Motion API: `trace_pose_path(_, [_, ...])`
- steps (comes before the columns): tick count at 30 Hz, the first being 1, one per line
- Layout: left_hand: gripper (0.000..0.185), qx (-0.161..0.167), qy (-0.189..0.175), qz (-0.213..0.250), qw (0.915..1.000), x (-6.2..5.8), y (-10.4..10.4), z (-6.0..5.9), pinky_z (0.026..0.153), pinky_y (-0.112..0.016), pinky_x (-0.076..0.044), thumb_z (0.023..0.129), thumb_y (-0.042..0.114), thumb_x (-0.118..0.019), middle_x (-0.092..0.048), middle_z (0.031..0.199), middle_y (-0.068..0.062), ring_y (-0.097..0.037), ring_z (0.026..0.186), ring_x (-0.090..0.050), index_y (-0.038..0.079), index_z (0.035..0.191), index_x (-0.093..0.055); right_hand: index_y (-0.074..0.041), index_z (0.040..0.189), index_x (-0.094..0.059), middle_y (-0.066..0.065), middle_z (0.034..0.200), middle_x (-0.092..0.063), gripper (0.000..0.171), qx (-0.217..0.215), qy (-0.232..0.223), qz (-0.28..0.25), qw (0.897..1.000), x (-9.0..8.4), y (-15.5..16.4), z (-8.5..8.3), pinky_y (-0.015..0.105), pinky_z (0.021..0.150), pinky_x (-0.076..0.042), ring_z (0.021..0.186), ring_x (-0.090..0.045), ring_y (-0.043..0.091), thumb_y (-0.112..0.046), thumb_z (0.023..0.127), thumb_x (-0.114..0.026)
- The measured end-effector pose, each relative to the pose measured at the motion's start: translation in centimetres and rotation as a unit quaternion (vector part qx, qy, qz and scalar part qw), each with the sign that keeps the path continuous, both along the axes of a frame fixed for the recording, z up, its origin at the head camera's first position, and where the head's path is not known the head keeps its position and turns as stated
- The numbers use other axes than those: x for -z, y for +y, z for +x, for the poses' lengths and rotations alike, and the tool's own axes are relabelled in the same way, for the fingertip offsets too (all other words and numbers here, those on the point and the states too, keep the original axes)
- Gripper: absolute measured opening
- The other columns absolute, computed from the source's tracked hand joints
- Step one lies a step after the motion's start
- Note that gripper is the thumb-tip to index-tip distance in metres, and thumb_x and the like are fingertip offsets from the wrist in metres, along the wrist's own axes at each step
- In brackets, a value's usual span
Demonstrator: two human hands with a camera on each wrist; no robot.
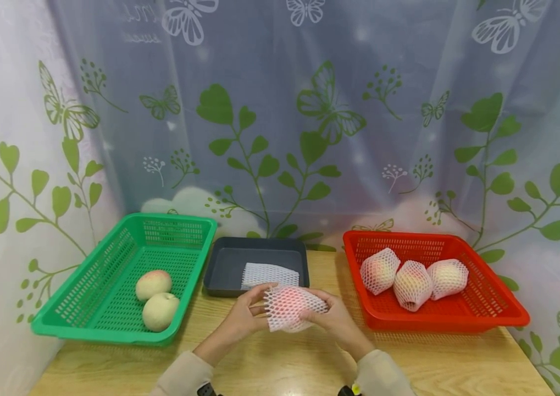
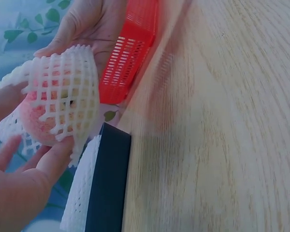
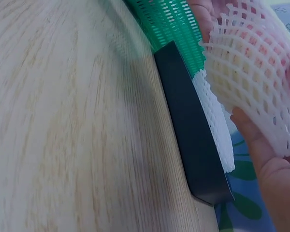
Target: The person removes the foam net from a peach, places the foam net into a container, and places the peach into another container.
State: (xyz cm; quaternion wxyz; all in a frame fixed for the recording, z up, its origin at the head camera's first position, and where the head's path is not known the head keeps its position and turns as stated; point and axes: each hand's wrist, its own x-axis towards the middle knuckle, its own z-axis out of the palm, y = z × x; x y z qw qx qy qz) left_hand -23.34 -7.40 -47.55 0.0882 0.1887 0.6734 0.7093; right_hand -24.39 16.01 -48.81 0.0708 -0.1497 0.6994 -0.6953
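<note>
A pink and pale yellow peach [image 1: 289,301] sits inside a white foam net sleeve [image 1: 315,303], held up between both hands over the table in front of the dark tray. My left hand [image 1: 242,318] holds the peach at the sleeve's wide end, thumb on one side and fingers on the other. On the narrower end, my right hand [image 1: 340,323] grips the sleeve with thumb and fingers. The left wrist view shows the net's loose edge [image 2: 87,96] around the fruit. Another flat foam net [image 1: 271,275] lies in the dark tray [image 1: 225,258].
To the left, a green basket [image 1: 111,286] holds two bare peaches [image 1: 160,311]. A red basket [image 1: 438,319] on the right contains three peaches in foam nets [image 1: 412,285]. A patterned curtain [image 1: 280,110] hangs behind the wooden table [image 1: 280,368].
</note>
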Motion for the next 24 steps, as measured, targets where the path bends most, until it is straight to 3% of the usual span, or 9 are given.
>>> trace_pose_path(4, [0.056, -0.056, -0.022, 0.017, 0.9980, 0.00, 0.25, 0.11, 0.076, -0.028, -0.055, 0.073, -0.012, -0.069, -0.054, 0.120, -0.026, -0.030, 0.102, -0.063, -0.010, 0.121, -0.041, 0.008, 0.130, -0.052, 0.009, 0.116, -0.064, 0.056, 0.019, -0.007, -0.006, 1.000, -0.08, -0.21, -0.09, 0.024, 0.084, -0.053, 0.097, -0.062, 0.012, -0.006, 0.082, -0.075])
trace_pose_path(7, [0.055, -0.072, -0.026, 0.021, 0.9968, 0.04, 0.34, 0.13, 0.076, -0.027, -0.055, 0.072, -0.012, -0.068, -0.055, 0.121, -0.027, -0.032, 0.104, -0.063, -0.013, 0.121, -0.043, 0.010, 0.129, -0.053, 0.006, 0.113, -0.066, 0.053, 0.026, -0.009, -0.020, 0.999, -0.05, -0.28, -0.16, 0.024, 0.083, -0.053, 0.096, -0.063, 0.011, -0.004, 0.082, -0.074])
trace_pose_path(12, [0.059, -0.063, -0.022, 0.028, 0.9974, 0.11, 0.27, 0.12, 0.079, -0.027, -0.055, 0.074, -0.013, -0.066, -0.053, 0.125, -0.031, -0.035, 0.109, -0.060, -0.017, 0.128, -0.045, 0.010, 0.123, -0.057, -0.002, 0.103, -0.068, 0.045, 0.021, -0.013, -0.048, 0.999, 0.06, -0.34, -0.26, 0.025, 0.079, -0.055, 0.091, -0.064, 0.011, -0.003, 0.083, -0.073])
trace_pose_path(17, [0.062, -0.049, -0.008, 0.015, 0.9986, 0.11, 0.05, 0.06, 0.081, -0.027, -0.054, 0.074, -0.011, -0.068, -0.053, 0.125, -0.030, -0.034, 0.111, -0.060, -0.015, 0.131, -0.044, -0.010, 0.100, -0.072, -0.003, 0.092, -0.069, 0.018, 0.030, -0.017, -0.065, 0.997, -0.02, -0.35, -0.35, 0.025, 0.073, -0.055, 0.081, -0.064, 0.011, 0.000, 0.085, -0.070])
trace_pose_path(20, [0.063, -0.039, 0.000, -0.001, 0.9992, 0.18, -0.08, 0.03, 0.083, -0.026, -0.053, 0.074, -0.009, -0.070, -0.054, 0.125, -0.030, -0.032, 0.109, -0.060, -0.015, 0.132, -0.044, -0.021, 0.089, -0.073, -0.004, 0.087, -0.069, 0.022, 0.037, -0.028, -0.065, 0.997, -0.20, -0.30, -0.38, 0.024, 0.071, -0.055, 0.077, -0.063, 0.010, 0.001, 0.087, -0.067])
trace_pose_path(24, [0.065, -0.027, 0.010, -0.011, 0.9995, 0.45, -0.17, -0.05, 0.086, -0.026, -0.053, 0.075, -0.006, -0.071, -0.055, 0.125, -0.029, -0.025, 0.106, -0.060, -0.014, 0.133, -0.043, -0.022, 0.085, -0.072, -0.005, 0.086, -0.068, 0.025, 0.038, -0.043, -0.063, 0.996, -0.50, -0.28, -0.36, 0.024, 0.071, -0.055, 0.075, -0.063, 0.010, 0.002, 0.088, -0.064])
